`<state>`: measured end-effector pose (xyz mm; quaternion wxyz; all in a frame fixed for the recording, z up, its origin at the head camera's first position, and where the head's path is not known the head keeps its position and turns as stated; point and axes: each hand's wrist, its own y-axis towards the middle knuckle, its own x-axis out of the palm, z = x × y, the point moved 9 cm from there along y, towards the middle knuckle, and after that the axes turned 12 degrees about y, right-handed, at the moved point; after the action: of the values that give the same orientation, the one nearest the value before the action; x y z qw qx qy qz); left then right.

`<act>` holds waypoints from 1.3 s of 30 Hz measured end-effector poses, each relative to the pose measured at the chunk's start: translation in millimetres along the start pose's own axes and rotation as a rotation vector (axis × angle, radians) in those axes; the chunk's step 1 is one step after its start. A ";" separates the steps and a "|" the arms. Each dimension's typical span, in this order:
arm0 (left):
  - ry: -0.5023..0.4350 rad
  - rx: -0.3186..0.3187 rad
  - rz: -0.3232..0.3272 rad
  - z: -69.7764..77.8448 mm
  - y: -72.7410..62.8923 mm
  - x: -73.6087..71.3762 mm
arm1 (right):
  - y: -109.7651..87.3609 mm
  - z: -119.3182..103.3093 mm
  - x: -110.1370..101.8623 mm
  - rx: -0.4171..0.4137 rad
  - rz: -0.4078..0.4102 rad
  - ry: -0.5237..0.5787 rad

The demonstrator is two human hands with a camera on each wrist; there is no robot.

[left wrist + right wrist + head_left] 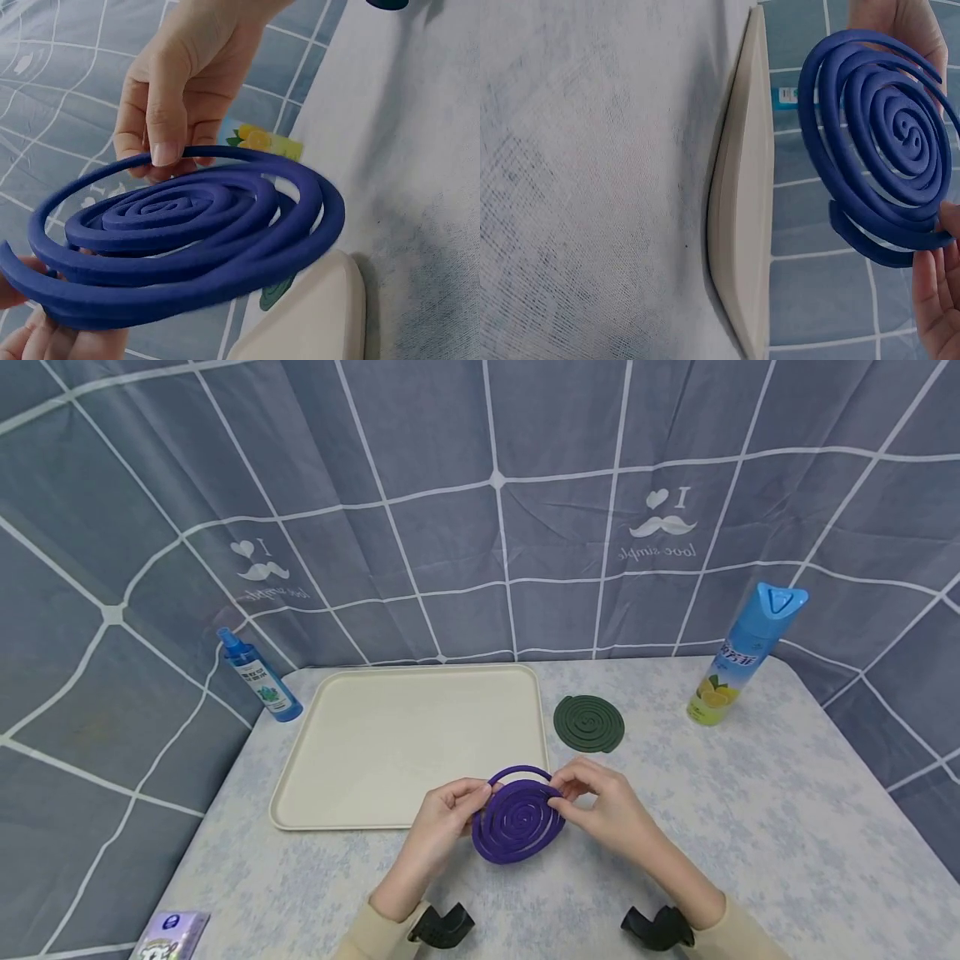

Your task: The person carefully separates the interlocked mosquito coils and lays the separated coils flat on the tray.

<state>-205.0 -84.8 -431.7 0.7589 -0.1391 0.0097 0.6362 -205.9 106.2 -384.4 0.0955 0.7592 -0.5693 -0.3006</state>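
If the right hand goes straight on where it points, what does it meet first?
The purple coil, which the right hand pinches; what follows beyond is hard to judge, since depth is unclear.

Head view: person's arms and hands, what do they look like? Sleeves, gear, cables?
Left hand and right hand are bare, with no gloves or rings visible. Plain beige left sleeve and right sleeve stop short of the hands. Curved black left wrist piece and right wrist piece. No cables visible.

Blue bottle left; lemon-print can right; purple packet front left.
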 end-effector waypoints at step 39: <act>0.033 0.105 -0.172 13.7 -3.8 29.0 | -4.2 -31.6 5.8 -0.006 -0.214 -0.185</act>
<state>-198.0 -54.4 -423.4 0.8167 -0.1098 0.0432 0.5649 -183.6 96.0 -363.1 0.0121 0.7844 -0.4904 -0.3796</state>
